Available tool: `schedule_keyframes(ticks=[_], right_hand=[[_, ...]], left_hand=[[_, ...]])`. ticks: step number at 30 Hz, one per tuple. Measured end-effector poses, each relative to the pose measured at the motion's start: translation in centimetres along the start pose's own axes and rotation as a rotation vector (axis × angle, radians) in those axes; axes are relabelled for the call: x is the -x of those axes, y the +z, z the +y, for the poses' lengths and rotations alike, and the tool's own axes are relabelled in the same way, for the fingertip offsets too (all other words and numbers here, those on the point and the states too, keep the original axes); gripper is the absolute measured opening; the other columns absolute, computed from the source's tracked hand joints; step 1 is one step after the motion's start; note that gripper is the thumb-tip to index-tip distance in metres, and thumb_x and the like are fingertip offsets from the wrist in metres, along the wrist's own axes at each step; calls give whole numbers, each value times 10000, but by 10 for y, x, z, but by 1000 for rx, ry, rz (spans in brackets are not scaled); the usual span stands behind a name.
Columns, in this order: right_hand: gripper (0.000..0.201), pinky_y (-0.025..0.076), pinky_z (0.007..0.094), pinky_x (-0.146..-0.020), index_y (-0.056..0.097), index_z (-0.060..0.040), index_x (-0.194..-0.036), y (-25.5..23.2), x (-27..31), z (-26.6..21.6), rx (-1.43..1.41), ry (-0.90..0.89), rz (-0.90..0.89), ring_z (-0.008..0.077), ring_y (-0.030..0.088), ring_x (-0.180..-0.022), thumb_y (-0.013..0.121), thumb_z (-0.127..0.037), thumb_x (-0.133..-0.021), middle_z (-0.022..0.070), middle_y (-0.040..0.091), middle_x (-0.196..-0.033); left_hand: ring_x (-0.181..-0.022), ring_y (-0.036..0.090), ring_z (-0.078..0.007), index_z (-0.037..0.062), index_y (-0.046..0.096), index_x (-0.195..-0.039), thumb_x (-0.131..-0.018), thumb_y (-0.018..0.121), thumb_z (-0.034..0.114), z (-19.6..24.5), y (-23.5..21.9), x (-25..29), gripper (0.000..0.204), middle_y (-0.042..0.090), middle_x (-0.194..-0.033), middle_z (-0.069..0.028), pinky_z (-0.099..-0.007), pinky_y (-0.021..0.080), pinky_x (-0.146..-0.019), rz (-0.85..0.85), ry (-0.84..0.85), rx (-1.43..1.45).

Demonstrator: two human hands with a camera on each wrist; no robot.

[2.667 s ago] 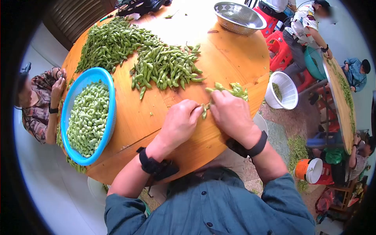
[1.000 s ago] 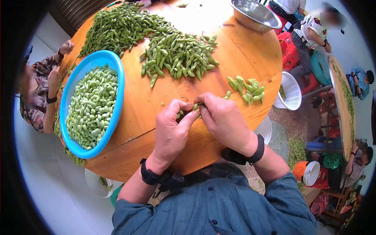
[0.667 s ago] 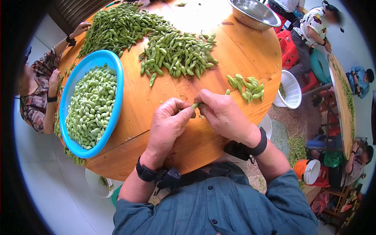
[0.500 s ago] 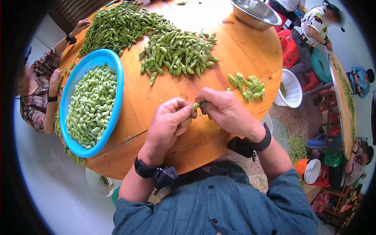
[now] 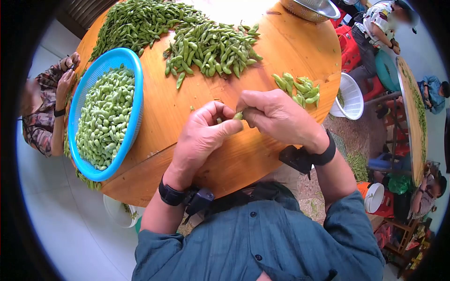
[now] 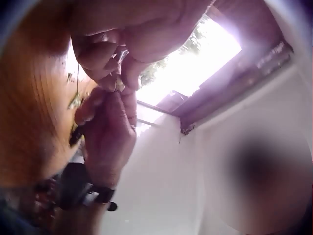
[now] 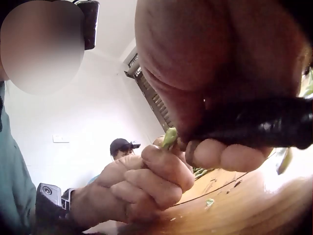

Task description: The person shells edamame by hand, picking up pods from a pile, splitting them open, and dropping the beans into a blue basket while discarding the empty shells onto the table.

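In the head view, my left hand [image 5: 199,136] pinches a small green pod [image 5: 238,115] between thumb and forefinger. Its other end is at the fingertips of my right hand [image 5: 283,117], which pinch it from the right. The right wrist view shows the pod [image 7: 169,137] upright above the left hand's curled fingers [image 7: 168,169]. A dark, rod-like thing [image 7: 254,122] lies across the right palm. Both hands meet in the left wrist view, where the pinched piece is partly hidden. Several loose pods [image 5: 300,89] lie beyond the right hand.
A blue basket [image 5: 138,89] of shelled beans stands left, beside a seated person [image 5: 44,114]. Large pod piles [image 5: 211,49] cover the far side of the wooden table [image 5: 281,51]. A metal colander [image 5: 309,10] stands at the far right edge; a white basket [image 5: 349,96] is below.
My hands have come left from the small pod group and together around one pod. The seated person's arm has drawn back from the big pile. The head view has shifted slightly.
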State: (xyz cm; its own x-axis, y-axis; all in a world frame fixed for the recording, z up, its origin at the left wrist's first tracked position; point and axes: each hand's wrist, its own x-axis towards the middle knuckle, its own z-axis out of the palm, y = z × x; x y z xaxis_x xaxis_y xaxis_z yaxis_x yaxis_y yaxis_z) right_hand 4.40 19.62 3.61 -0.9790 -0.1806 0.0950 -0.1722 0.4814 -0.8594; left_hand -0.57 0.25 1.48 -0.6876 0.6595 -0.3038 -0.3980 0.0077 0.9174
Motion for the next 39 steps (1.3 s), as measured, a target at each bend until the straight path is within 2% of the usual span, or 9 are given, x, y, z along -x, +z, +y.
schedule_keyframes(ticks=[4,7,9,13,21,28,30,33,39], right_hand=[[93,470,392,-601,597,1,-911,4,-1,2,51,-20,15,370,554,-617,586,-35,-827,230,567,-699],[88,465,376,-584,600,-6,-910,4,0,6,-54,2,0,308,569,-598,578,-28,-828,195,574,-685],[77,444,263,-554,606,-20,-922,1,0,6,-155,108,-77,87,519,-592,545,-11,-875,20,541,-667],[90,436,241,-546,608,-21,-933,-2,-2,7,-321,260,-122,60,509,-597,536,-15,-880,-11,541,-681],[128,469,343,-556,604,-9,-945,1,-1,2,-114,-74,-88,240,556,-558,592,-71,-835,141,593,-676],[173,477,351,-575,653,-4,-853,-3,2,13,488,43,44,343,537,-584,674,-175,-839,167,612,-676],[144,472,275,-583,677,-15,-948,5,3,12,459,-59,255,130,599,-618,677,-131,-862,71,613,-672],[144,482,256,-600,677,14,-980,16,2,6,-127,119,166,84,612,-666,655,-95,-888,44,680,-748],[107,478,257,-588,676,39,-926,27,-3,9,-231,187,183,70,601,-673,661,-53,-873,46,687,-797]], left_hand=[[-679,442,10,54,613,-939,-901,694,152,0,0,1,132,557,-809,66,-159,348,-558,44,102,-192],[-533,370,12,52,620,-952,-941,635,155,-1,-1,1,104,562,-764,60,-154,262,-450,34,85,-193],[-577,398,13,46,625,-923,-951,635,187,1,-2,1,144,544,-746,74,-167,307,-476,17,-9,-57],[-531,386,10,46,635,-935,-983,590,214,-5,-5,-1,181,546,-720,64,-168,270,-425,4,-12,96],[-544,441,-19,17,635,-972,-1010,541,235,-12,-15,-10,240,590,-787,7,-146,327,-409,130,48,256],[-550,449,-21,18,616,-1005,-1001,559,235,-10,-9,-11,224,599,-803,-11,-150,332,-404,-5,27,386],[-545,447,-23,25,576,-1023,-999,563,215,-11,-8,-11,192,607,-808,-29,-154,331,-400,-36,55,426],[-525,443,-27,38,540,-1020,-999,563,212,-19,-9,-13,176,612,-809,-42,-158,330,-394,-60,56,432],[-480,437,-36,49,528,-999,-1012,541,271,-13,3,-9,223,593,-732,-29,-171,335,-396,123,91,163]])
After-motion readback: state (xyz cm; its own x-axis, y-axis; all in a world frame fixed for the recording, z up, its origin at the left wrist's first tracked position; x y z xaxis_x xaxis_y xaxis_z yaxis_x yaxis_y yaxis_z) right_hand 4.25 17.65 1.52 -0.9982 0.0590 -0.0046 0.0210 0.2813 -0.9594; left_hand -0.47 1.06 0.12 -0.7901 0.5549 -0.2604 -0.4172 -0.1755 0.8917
